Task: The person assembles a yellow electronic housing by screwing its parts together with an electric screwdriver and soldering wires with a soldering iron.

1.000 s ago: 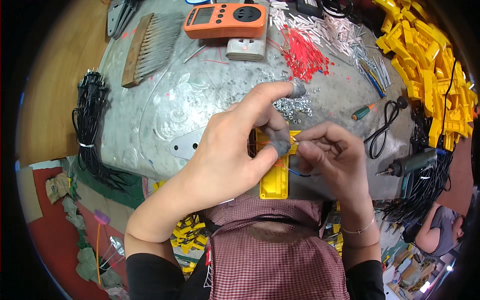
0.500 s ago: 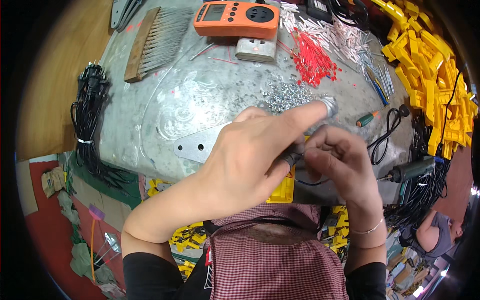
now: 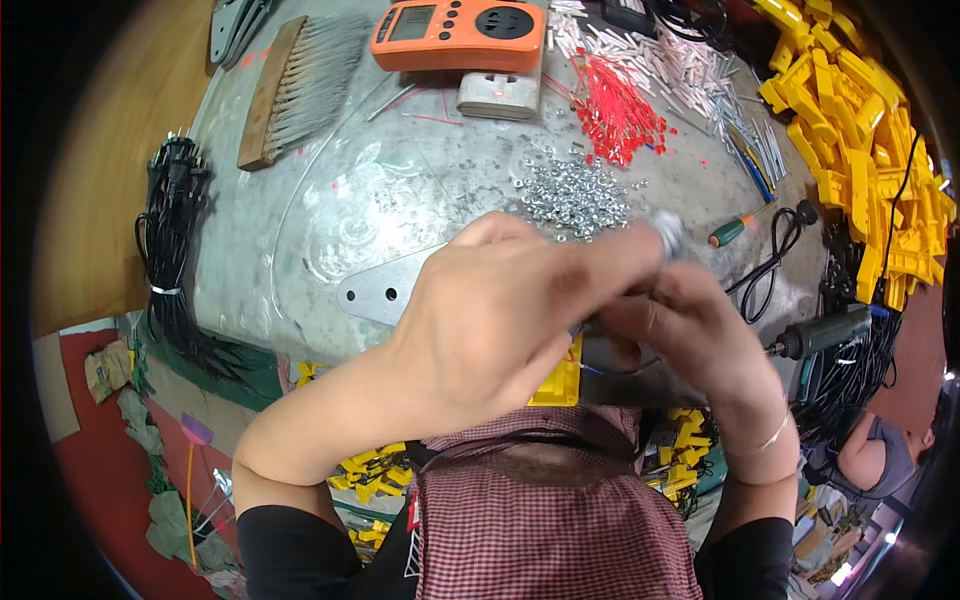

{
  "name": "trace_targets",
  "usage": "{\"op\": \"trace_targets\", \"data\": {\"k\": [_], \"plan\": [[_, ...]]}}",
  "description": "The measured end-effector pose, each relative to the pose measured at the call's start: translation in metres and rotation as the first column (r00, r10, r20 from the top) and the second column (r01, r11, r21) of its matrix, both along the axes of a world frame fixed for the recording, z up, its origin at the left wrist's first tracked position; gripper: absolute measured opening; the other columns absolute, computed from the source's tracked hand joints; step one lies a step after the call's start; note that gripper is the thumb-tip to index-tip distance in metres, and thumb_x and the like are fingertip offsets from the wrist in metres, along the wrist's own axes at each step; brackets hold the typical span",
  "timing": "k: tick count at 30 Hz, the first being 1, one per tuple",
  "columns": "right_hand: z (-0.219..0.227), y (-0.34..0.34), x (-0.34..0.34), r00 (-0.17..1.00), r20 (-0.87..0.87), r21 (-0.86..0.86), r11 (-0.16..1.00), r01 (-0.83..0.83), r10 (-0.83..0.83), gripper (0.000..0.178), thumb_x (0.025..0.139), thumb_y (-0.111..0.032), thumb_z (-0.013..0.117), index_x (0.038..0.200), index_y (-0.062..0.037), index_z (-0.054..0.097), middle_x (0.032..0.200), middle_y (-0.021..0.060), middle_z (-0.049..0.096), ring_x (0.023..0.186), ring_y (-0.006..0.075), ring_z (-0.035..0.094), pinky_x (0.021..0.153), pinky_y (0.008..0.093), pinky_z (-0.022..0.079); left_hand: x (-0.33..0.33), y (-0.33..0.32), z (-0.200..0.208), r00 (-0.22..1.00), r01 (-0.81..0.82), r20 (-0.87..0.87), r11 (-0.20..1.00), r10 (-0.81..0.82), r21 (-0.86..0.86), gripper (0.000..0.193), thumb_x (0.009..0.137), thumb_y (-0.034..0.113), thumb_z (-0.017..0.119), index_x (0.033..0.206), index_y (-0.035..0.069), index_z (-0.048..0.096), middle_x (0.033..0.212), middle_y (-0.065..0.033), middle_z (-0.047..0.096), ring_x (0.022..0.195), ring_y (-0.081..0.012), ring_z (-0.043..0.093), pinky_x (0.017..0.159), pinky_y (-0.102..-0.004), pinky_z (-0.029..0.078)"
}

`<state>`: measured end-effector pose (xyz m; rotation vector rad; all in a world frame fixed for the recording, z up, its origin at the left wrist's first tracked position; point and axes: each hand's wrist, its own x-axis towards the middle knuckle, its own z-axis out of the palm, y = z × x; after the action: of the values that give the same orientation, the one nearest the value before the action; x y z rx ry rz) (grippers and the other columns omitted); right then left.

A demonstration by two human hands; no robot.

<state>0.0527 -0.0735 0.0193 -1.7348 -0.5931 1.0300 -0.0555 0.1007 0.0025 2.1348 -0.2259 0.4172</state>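
Your left hand (image 3: 500,320) reaches across, its gloved fingertip pinching something small and blurred, while your right hand (image 3: 690,330) grips the yellow part (image 3: 562,380) beneath — held close over the table edge, likely for control — with the pile of nuts (image 3: 575,195) just beyond, the screwdriver (image 3: 735,230) off right.

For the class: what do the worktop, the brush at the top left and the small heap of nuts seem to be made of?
Worktop: dull grey sheet metal, scratched, with soft glare.
Brush: bare wooden back with pale bristles, natural or plastic is unclear.
Nuts: bright silvery metal, probably plated steel, glinting.
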Motion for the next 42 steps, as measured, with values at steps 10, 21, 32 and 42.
{"op": "trace_targets", "data": {"k": [10,21,32,42], "plan": [[0.001,-0.001,0.0,0.695,0.701,0.071,0.954,-0.291,0.16,0.018,0.078,-0.005,0.07,0.091,0.0,0.058,0.078,0.0088,0.06,0.073,0.016,0.062,0.065,0.0285,0.05,0.002,-0.003,0.001,0.99,-0.043,-0.142,0.983,0.017,-0.18,0.072,0.066,-0.01,0.058,0.133,0.0,0.036,0.085,-0.0115,0.063,0.076,-0.0189,0.064,0.075,-0.0312,0.052],[0.0,-0.001,-0.001,0.789,0.601,0.137,0.957,-0.257,0.126,0.016,0.078,-0.001,0.067,0.089,0.0002,0.056,0.077,0.0116,0.056,0.068,0.0243,0.06,0.063,0.0288,0.049,0.001,-0.005,-0.003,0.989,-0.082,-0.14,0.977,0.055,-0.196,0.072,0.067,-0.007,0.058,0.134,0.005,0.036,0.083,-0.008,0.061,0.078,-0.0171,0.064,0.073,-0.0285,0.05],[0.005,-0.018,0.004,0.894,0.446,0.07,0.997,0.018,-0.047,0.034,0.083,-0.023,0.06,0.101,0.0056,0.059,0.089,0.0081,0.055,0.081,0.0147,0.054,0.074,0.026,0.043,-0.071,0.07,0.025,0.964,-0.165,-0.18,0.97,0.197,0.179,0.051,0.063,-0.012,0.054,0.112,0.001,0.056,0.096,-0.0115,0.061,0.091,-0.0291,0.059,0.082,-0.037,0.048],[0.001,0.007,0.041,0.826,0.564,0.093,0.995,-0.038,-0.021,0.016,0.087,-0.011,0.056,0.091,0.0047,0.059,0.08,0.0053,0.056,0.073,0.0122,0.053,0.066,0.0234,0.042,-0.126,0.116,0.009,0.937,0.013,-0.237,0.657,0.255,0.754,0.04,0.06,-0.003,0.058,0.1,0.002,0.057,0.092,-0.0107,0.058,0.092,-0.0298,0.056,0.092,-0.0407,0.044]]}}
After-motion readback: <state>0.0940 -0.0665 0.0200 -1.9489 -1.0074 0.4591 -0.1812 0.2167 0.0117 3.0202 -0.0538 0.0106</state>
